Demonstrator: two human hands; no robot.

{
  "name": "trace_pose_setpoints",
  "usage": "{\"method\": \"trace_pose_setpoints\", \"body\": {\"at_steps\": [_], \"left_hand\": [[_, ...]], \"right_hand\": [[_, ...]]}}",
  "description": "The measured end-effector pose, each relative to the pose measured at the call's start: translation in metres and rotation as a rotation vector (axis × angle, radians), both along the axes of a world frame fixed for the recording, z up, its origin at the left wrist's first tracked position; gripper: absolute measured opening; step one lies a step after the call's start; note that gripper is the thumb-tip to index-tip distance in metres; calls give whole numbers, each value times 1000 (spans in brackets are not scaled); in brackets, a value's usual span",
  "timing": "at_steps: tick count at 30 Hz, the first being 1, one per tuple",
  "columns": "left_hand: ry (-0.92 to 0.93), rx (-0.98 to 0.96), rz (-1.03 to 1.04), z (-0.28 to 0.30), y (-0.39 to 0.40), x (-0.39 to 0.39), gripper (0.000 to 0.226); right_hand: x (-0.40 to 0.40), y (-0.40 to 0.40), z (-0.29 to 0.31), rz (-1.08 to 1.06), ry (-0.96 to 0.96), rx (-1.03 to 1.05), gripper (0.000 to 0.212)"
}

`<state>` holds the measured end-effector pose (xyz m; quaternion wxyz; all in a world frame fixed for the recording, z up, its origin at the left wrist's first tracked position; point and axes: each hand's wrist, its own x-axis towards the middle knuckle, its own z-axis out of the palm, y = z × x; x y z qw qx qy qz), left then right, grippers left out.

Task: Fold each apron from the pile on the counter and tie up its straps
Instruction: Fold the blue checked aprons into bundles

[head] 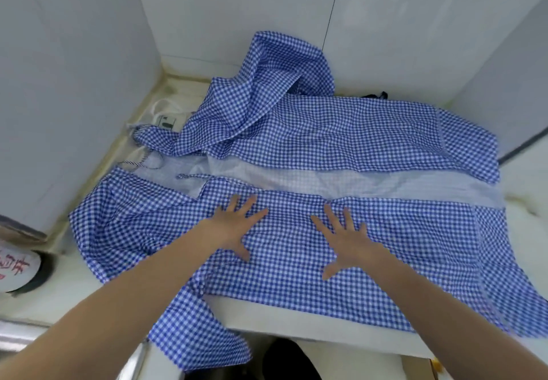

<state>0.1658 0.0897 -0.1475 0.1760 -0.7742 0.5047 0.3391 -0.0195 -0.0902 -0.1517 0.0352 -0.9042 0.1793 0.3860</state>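
Head view: both hands flat, fingers spread, left hand and right hand pressing near fold of checked apron, nothing gripped. Long axis left to right across white table; far fold beyond fingertips, equally near either. Tiled walls close behind; strap lying at left.

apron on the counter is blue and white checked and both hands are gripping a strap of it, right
Not quite. The head view shows the left hand and right hand pressing flat, fingers spread, on the apron, not gripping a strap. The blue and white check and the counter are right.
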Motion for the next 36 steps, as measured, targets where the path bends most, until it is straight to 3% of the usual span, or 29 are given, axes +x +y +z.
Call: {"method": "trace_pose_setpoints", "body": {"at_steps": [5,7,9,12,13,15,17,19,21,24,26,28,31,33,36], "left_hand": [[-112,177,127,3,-9,30,120],[-97,169,172,12,-15,42,111],[29,50,318,18,-17,54,95],[77,-301,624,21,-16,67,42],[51,-381,744,22,-15,69,28],[77,-535,1051,17,-13,76,26],[253,-694,1405,11,-11,84,38],[476,-799,1638,11,-14,85,23],[568,-830,1759,14,-17,87,9],[366,-937,1657,20,-22,93,17],[228,-992,1529,33,-18,98,8],[140,-905,1358,39,-12,106,7],[-98,-584,1023,48,-13,98,17],[-356,-481,712,46,-24,80,47],[-532,-476,197,35,-54,46,57]], "right_hand": [[-3,-24,9,10,150,-59,134],[10,-22,13,16,225,-67,130],[29,-19,24,0,246,-51,112],[67,-18,43,150,-30,4,47],[79,-16,47,175,-156,39,37],[100,-5,50,182,-338,169,32],[120,8,50,239,-495,257,31],[136,17,46,321,-593,165,35],[153,19,42,420,-544,-38,44],[166,13,39,407,-456,-191,62],[168,12,39,420,-553,-186,59],[165,13,38,483,-675,-125,49],[152,15,29,576,-639,-71,44],[144,13,22,599,-667,-119,45],[131,-4,15,526,-719,-206,84]]}}
